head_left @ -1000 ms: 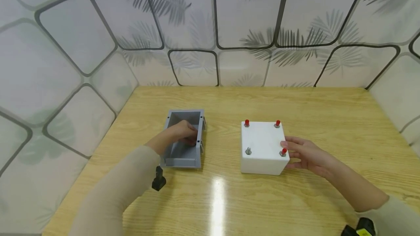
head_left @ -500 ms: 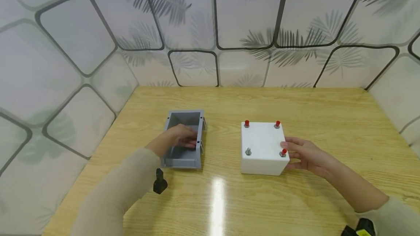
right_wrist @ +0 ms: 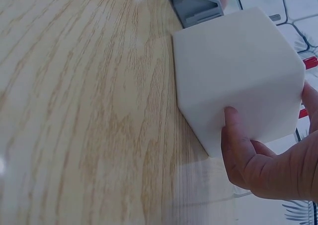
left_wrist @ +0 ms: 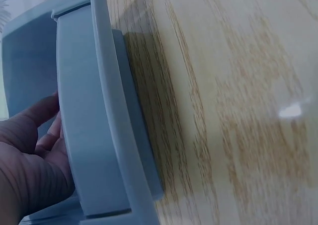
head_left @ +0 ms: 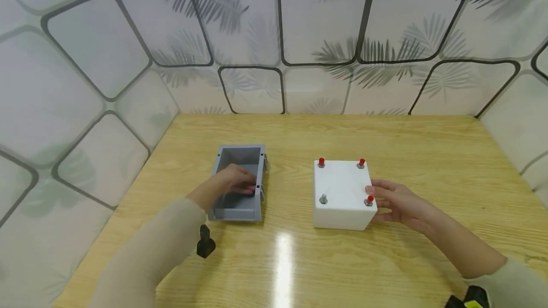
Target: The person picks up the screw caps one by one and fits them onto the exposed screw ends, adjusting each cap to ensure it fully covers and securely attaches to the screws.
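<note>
A white box [head_left: 342, 187] stands on the table, bolts rising from its top corners. Three carry red caps [head_left: 361, 163]; the near-left bolt [head_left: 323, 199] is bare metal. My right hand [head_left: 398, 203] holds the box's right side, bent fingers [right_wrist: 238, 145] against that face and thumb at the top edge. To the left, a grey bin [head_left: 235, 214] has my left hand [head_left: 237, 179] reaching inside near its right wall. In the left wrist view the bin's front wall [left_wrist: 89, 111] hides those fingertips, and I cannot see whether they hold anything.
The wood-grain table [head_left: 278, 260] extends around both containers, with a bright reflection at the front. A patterned wall [head_left: 325, 18] rises behind it and along both sides. A gap of table separates bin and box.
My left hand has shifted slightly inside the bin and its wrist has dropped a little. The right hand and the white box have stayed put.
</note>
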A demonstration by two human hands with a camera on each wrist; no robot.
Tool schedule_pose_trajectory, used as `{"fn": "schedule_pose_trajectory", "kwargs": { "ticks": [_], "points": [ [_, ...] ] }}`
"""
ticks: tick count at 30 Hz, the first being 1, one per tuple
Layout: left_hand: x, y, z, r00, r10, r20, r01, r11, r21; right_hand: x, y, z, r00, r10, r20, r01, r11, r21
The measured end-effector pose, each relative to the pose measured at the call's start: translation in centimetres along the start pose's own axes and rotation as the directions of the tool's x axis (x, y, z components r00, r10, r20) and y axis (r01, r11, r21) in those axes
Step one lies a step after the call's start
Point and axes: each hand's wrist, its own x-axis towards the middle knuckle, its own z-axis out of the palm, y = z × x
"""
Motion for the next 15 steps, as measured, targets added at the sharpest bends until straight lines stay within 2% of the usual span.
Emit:
{"fn": "schedule_pose_trajectory", "kwargs": {
  "ticks": [8, 12, 15],
  "points": [
    [-0.4, 0.0, 0.3, 0.999, 0.022, -0.026, -0.020, 0.995, 0.097, -0.1, -0.1, -0.1, 1.000, -0.007, 0.007, 0.007, 1.000, -0.004],
    [-1.0, 0.2, 0.2, 0.998, 0.059, -0.025, -0.055, 0.990, 0.130, -0.1, -0.1, -0.1, 1.000, -0.009, 0.009, 0.009, 1.000, -0.004],
    [-1.5, 0.4, -0.1, 0.994, 0.108, -0.009, -0.104, 0.978, 0.183, -0.1, 0.0, -0.1, 1.000, -0.005, 0.006, 0.005, 1.000, -0.006]
  ]
}}
